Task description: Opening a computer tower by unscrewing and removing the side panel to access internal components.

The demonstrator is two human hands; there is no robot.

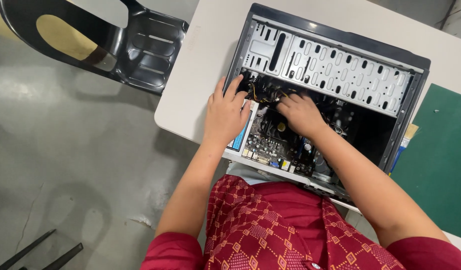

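An open desktop computer case [413,95] lies on its side on a white table [200,75]. Inside it I see a perforated metal drive cage [340,70], a motherboard [275,145] and a bundle of yellow and black cables [263,92]. My left hand [224,112] rests on the case's left edge, fingers reaching toward the cables. Deeper in the case, over the motherboard, my right hand [301,114] has its fingers curled down among the cables; whether it grips anything is hidden.
A black plastic chair [140,47] stands on the grey floor to the left of the table. A green mat [440,160] lies at the table's right, with a brush [403,145] beside the case. Dark metal legs [40,250] show at the bottom left.
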